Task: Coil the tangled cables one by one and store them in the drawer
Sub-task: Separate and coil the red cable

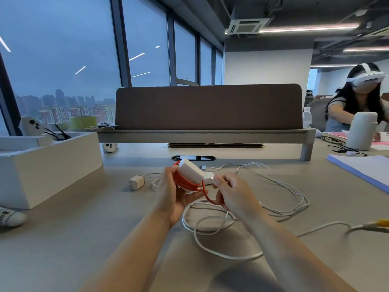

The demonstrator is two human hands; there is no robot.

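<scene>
My left hand (171,193) grips a white charger block (192,170) with a red cable (186,184) wound around it in several turns. The cable's free end loops down to my right hand (233,193), which pinches the plug (211,177) at its tip, close to the block. Under my hands, white cables (282,186) lie tangled in loose loops on the desk (73,228). A small white plug adapter (136,182) with its own white cord lies left of my left hand. No drawer is in view.
A white open box (48,165) stands at the left, with white controllers (109,147) near it. A brown divider panel (208,106) closes the back. At the right lie a paper stack (366,169), a white bottle (361,131) and a yellow-tipped cable (376,224). A person wearing a headset (357,98) sits far right.
</scene>
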